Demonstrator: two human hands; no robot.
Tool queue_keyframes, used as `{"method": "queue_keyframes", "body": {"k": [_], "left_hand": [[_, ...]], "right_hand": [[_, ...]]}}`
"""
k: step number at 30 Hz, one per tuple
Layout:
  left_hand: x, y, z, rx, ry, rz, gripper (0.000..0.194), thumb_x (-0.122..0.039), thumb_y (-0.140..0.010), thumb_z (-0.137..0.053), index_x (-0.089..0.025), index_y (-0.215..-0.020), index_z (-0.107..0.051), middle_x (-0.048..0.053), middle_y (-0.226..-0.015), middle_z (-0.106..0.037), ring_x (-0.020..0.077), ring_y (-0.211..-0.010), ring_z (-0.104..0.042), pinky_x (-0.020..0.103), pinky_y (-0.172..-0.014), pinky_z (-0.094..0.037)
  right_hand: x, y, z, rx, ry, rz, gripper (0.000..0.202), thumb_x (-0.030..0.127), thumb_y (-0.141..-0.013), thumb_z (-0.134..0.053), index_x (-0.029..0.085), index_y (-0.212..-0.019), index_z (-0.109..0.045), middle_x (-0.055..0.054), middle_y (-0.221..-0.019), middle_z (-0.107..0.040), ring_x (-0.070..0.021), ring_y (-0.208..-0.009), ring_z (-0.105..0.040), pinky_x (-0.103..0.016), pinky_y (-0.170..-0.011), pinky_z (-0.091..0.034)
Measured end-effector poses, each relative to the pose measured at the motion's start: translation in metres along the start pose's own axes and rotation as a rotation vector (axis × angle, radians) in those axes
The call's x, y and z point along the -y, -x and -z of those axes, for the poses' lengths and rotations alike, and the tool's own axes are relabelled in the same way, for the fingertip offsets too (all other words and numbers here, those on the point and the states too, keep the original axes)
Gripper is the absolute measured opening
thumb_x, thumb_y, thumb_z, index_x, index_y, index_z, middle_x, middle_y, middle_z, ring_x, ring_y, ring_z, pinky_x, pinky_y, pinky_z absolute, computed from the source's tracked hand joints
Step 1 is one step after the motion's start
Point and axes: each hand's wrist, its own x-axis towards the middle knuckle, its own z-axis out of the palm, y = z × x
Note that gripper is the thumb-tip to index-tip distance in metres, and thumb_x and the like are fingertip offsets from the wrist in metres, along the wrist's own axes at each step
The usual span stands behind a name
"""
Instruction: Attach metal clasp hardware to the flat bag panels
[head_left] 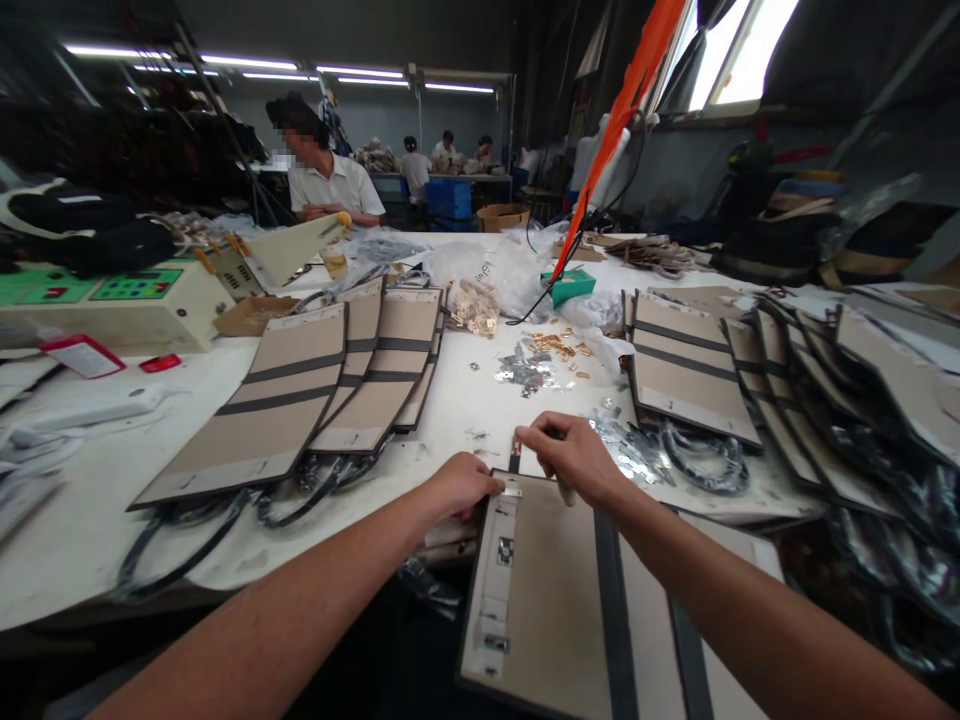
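Note:
A beige panel [555,590] with dark edging and dark straps, apparently part of a bag, lies tilted at the table's front edge. My left hand [466,485] grips its upper left corner, the thumb beside a small metal plate [512,490]. More metal fittings [505,551] sit along the panel's pale edge strip. My right hand [574,450] is closed above the same corner, fingertips at a dark strap tab [516,458] with a small gold-coloured piece. A brownish, handle-like end [566,492] shows below that palm; the rest is hidden by the fingers.
Similar panels lie stacked at left [285,390] and right [690,370], black handles hanging below. Loose silver plates [529,370] and gold-coloured buckles [555,346] are scattered mid-table. A green box [571,286] stands behind them, a machine [112,300] at far left. A co-worker [330,180] sits across.

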Motion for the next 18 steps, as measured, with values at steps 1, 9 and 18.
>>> {"method": "queue_keyframes", "body": {"k": [1,9,18], "left_hand": [[0.001,-0.001,0.0,0.004,0.018,0.001,0.035,-0.028,-0.086,-0.073,-0.022,-0.063,-0.047,-0.01,-0.04,-0.038,0.0099,-0.031,-0.039,0.023,-0.037,-0.024],[0.009,-0.003,-0.003,0.008,0.104,-0.01,0.034,-0.025,-0.083,-0.072,-0.021,-0.06,-0.047,-0.009,-0.039,-0.039,0.0098,-0.03,-0.04,0.023,-0.036,-0.021],[0.015,-0.002,-0.002,0.029,0.148,-0.068,0.032,-0.026,-0.082,-0.071,-0.022,-0.06,-0.048,-0.009,-0.04,-0.039,0.0102,-0.032,-0.041,0.023,-0.036,-0.026]], "right_hand": [[0.004,0.003,0.002,-0.062,-0.15,0.047,0.037,0.047,-0.09,-0.07,0.02,-0.068,-0.059,0.005,-0.052,-0.054,-0.0116,-0.047,-0.046,-0.025,-0.049,-0.038],[-0.011,-0.002,-0.046,-0.263,-0.724,0.161,0.047,0.051,-0.094,-0.063,0.023,-0.06,-0.045,0.008,-0.05,-0.038,-0.0084,-0.037,-0.033,-0.024,-0.038,-0.033],[0.013,0.003,-0.048,-0.087,-0.348,0.281,0.05,0.05,-0.098,-0.061,0.021,-0.058,-0.056,0.003,-0.048,-0.049,-0.0114,-0.041,-0.043,-0.026,-0.044,-0.037]]}}
